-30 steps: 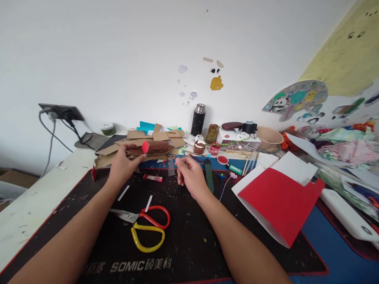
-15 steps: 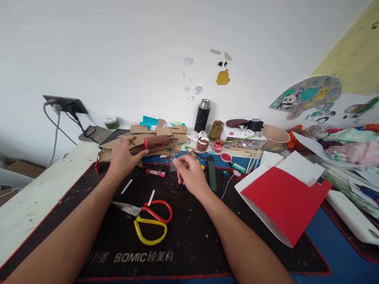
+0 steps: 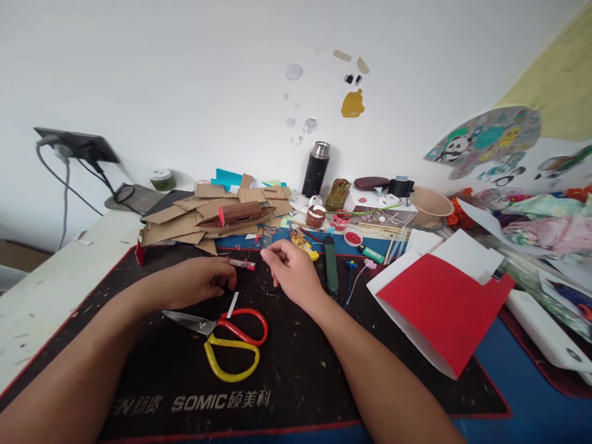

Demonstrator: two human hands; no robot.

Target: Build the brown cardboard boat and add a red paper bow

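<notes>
My left hand (image 3: 201, 280) is low over the black desk mat, its fingers bent downward and slightly apart, with nothing visible in them. Just beyond its fingertips lies a small pink-ended tube (image 3: 242, 264). My right hand (image 3: 293, 268) is closed in a pinch above the mat; what it holds, if anything, I cannot make out. Nearer to me are scissors (image 3: 210, 327) with one red and one yellow handle, blades spread. A white paper strip (image 3: 232, 304) touches the red handle. Behind my left hand, a brown model boat (image 3: 240, 214) with a red end rests on cardboard pieces (image 3: 171, 225).
A folded red and white paper sheet (image 3: 446, 302) lies to the right. A dark green utility knife (image 3: 330, 265) is beside my right hand. Farther back stand a black thermos (image 3: 316, 171), small jars (image 3: 316, 216) and a beige bowl (image 3: 430, 206).
My left hand has left the model boat and come down toward me onto the mat, covering where another white strip lay. My right hand keeps its pinch almost in place. The view shifted slightly.
</notes>
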